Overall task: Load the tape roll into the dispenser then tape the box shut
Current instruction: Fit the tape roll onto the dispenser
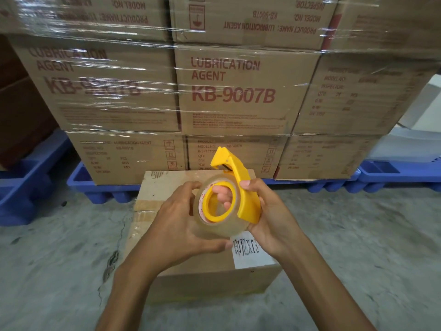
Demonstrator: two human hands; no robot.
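A clear tape roll [216,229] sits around the round hub of a yellow tape dispenser [241,185], held in the air above a brown cardboard box [167,187] on the floor. My left hand [176,225] cups the roll from the left and below, thumb on its top edge. My right hand [269,216] grips the dispenser's body from the right, with fingers showing through the hub's hole. The dispenser's cutter end points up and away. The box carries a white label [250,253] near its front right; its top seam is hidden behind my hands.
A shrink-wrapped stack of cartons [233,91] printed "Lubrication Agent KB-9007B" rises just behind the box on blue plastic pallets [100,189]. Grey concrete floor [59,259] lies on both sides of the box. Another blue pallet [393,173] stands at the right.
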